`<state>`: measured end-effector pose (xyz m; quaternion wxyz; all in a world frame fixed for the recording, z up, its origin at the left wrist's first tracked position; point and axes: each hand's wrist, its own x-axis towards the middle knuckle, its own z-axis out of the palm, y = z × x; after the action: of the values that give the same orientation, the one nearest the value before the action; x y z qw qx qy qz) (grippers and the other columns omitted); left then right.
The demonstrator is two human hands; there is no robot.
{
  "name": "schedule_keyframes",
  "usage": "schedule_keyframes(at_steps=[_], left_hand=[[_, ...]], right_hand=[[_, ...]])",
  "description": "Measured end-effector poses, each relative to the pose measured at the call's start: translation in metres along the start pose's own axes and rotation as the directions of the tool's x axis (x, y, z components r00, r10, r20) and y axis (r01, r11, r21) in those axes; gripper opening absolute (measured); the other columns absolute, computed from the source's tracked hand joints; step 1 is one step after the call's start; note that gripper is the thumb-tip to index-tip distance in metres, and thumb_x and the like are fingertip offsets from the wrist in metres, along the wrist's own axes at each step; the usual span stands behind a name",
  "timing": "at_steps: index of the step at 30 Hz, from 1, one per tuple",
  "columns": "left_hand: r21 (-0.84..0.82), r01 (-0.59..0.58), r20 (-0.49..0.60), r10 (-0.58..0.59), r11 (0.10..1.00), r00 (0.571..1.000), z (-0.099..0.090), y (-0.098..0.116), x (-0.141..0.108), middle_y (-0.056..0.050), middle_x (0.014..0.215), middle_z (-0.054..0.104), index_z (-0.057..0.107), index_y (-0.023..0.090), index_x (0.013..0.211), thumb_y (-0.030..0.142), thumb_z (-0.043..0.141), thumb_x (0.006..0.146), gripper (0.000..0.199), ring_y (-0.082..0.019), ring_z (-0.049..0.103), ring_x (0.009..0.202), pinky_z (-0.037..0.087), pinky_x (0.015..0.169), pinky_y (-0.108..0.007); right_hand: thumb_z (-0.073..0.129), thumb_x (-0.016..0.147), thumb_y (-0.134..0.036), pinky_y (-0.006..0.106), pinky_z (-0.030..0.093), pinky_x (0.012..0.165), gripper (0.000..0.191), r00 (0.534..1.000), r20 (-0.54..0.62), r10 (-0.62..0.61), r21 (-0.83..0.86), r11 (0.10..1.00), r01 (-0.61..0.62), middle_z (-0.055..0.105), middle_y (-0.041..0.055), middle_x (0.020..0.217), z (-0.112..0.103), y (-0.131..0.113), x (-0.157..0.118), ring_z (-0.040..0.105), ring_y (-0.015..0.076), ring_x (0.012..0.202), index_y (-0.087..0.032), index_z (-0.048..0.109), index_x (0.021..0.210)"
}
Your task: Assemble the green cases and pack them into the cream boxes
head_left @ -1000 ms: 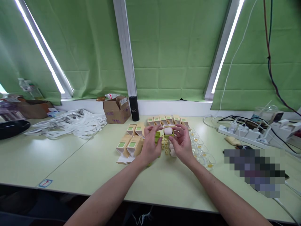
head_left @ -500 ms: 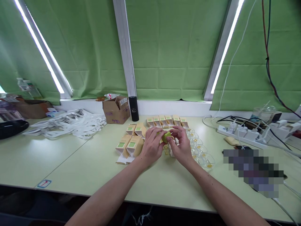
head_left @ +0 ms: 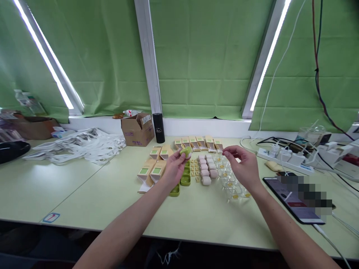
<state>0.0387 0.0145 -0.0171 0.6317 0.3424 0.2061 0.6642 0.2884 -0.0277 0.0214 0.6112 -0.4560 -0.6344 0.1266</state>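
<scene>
Between the fingertips of my left hand (head_left: 175, 166) is a small green box (head_left: 185, 150) with a pale piece showing at its lower side. Below that hand sit more green boxes (head_left: 185, 180), partly hidden by it. My right hand (head_left: 243, 164) is raised at the far end of the clear plastic covers (head_left: 230, 185), its thumb and forefinger pinched together; what is in the pinch I cannot make out. Pinkish-white blocks (head_left: 206, 181) stand in two rows between my hands, beside small yellow tags (head_left: 197, 179).
Kraft-paper boxes with green labels (head_left: 157, 171) stand at the left, and more small boxes (head_left: 201, 142) line the back. Farther out are a cardboard box (head_left: 137, 133), a black cylinder (head_left: 159, 129), white straps (head_left: 81, 145), a power strip (head_left: 284, 160) and a phone (head_left: 297, 203).
My hands have moved apart: the left slightly up and left with the green box, the right away to the clear covers. The blocks and green boxes beneath have come into view.
</scene>
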Motion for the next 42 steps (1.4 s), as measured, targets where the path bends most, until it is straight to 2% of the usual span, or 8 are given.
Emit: schedule_keyframes(at_steps=[4, 9, 14, 19, 25, 31, 37, 42], left_hand=[[-0.058, 0.043, -0.044, -0.045, 0.997, 0.998, 0.0, 0.002, 0.002, -0.011, 0.104, 0.08, 0.077, 0.012, 0.091, 0.011, 0.079, 0.088, 0.003, -0.019, 0.075, 0.101, 0.057, 0.105, -0.034], [-0.091, 0.043, -0.082, -0.051, 0.995, 0.995, 0.0, 0.002, 0.004, -0.012, 0.106, 0.08, 0.077, 0.012, 0.091, 0.011, 0.074, 0.093, 0.003, -0.021, 0.076, 0.102, 0.056, 0.109, -0.04], [-0.081, 0.037, -0.038, -0.04, 0.996, 0.998, 0.001, 0.002, 0.002, -0.012, 0.104, 0.08, 0.078, 0.01, 0.092, 0.013, 0.074, 0.092, 0.004, -0.021, 0.076, 0.099, 0.056, 0.11, -0.04], [-0.079, 0.043, -0.008, -0.043, 0.996, 0.999, 0.002, 0.003, 0.0, -0.011, 0.098, 0.08, 0.077, 0.012, 0.089, 0.017, 0.078, 0.09, 0.005, -0.02, 0.076, 0.097, 0.058, 0.105, -0.038], [-0.089, 0.069, 0.011, -0.068, 0.994, 0.998, 0.002, 0.004, -0.002, -0.01, 0.098, 0.08, 0.076, 0.012, 0.091, 0.021, 0.08, 0.089, 0.009, -0.021, 0.077, 0.09, 0.062, 0.092, -0.036], [-0.108, 0.063, 0.012, -0.062, 0.992, 0.998, 0.0, 0.008, -0.003, -0.008, 0.097, 0.079, 0.074, 0.013, 0.092, 0.021, 0.076, 0.092, 0.008, -0.02, 0.078, 0.087, 0.062, 0.081, -0.031], [-0.127, 0.047, 0.009, -0.046, 0.991, 0.999, 0.004, 0.012, -0.005, -0.007, 0.096, 0.08, 0.074, 0.014, 0.091, 0.021, 0.074, 0.093, 0.008, -0.02, 0.079, 0.086, 0.064, 0.077, -0.03], [-0.106, 0.059, 0.036, -0.055, 0.993, 0.998, 0.003, 0.011, -0.006, -0.008, 0.097, 0.08, 0.075, 0.014, 0.095, 0.024, 0.073, 0.094, 0.01, -0.021, 0.078, 0.087, 0.066, 0.086, -0.036]], right_hand=[[0.067, 0.093, -0.029, 0.039, 0.051, 0.076, 0.011, 0.965, 0.239, -0.105, -0.307, 0.935, 0.178, 0.077, 0.0036, 0.088, -0.039, 0.013, -0.005, 0.064, 0.0229, 0.08, -0.025, 0.076, 0.088], [0.076, 0.087, -0.026, 0.046, 0.05, 0.087, 0.007, 0.775, 0.631, -0.045, -0.446, 0.795, 0.41, 0.075, 0.0059, 0.1, -0.068, 0.023, -0.025, 0.063, 0.0293, 0.097, -0.03, 0.08, 0.092], [0.072, 0.084, -0.012, 0.047, 0.048, 0.088, 0.016, 0.711, 0.701, 0.055, -0.535, 0.699, 0.474, 0.07, 0.0087, 0.103, -0.069, 0.018, -0.044, 0.06, 0.0303, 0.102, -0.026, 0.077, 0.078], [0.066, 0.09, -0.018, 0.049, 0.051, 0.091, 0.013, 0.758, 0.653, -0.019, -0.378, 0.858, 0.347, 0.067, 0.0082, 0.102, -0.067, 0.001, -0.032, 0.06, 0.0295, 0.102, -0.025, 0.071, 0.08], [0.066, 0.097, -0.046, 0.045, 0.057, 0.098, 0.022, 0.89, 0.454, -0.04, 0.16, 0.986, -0.038, 0.068, 0.0082, 0.119, -0.017, -0.013, 0.0, 0.064, 0.0273, 0.118, -0.026, 0.064, 0.09], [0.091, 0.072, -0.055, 0.042, 0.063, 0.085, 0.044, 0.875, 0.456, 0.164, 0.569, 0.702, -0.429, 0.07, -0.0004, 0.09, 0.057, 0.0, 0.016, 0.068, 0.019, 0.086, -0.024, 0.062, 0.084], [0.099, 0.058, -0.041, 0.028, 0.056, 0.062, 0.052, 0.85, 0.385, 0.36, 0.735, 0.438, -0.518, 0.076, 0.0017, 0.09, 0.098, 0.013, 0.008, 0.068, 0.0161, 0.075, -0.023, 0.068, 0.095], [0.096, 0.067, -0.048, 0.032, 0.062, 0.066, 0.055, 0.854, 0.381, 0.356, 0.748, 0.424, -0.51, 0.079, 0.004, 0.101, 0.106, 0.014, -0.008, 0.074, 0.0202, 0.085, -0.025, 0.065, 0.105]])
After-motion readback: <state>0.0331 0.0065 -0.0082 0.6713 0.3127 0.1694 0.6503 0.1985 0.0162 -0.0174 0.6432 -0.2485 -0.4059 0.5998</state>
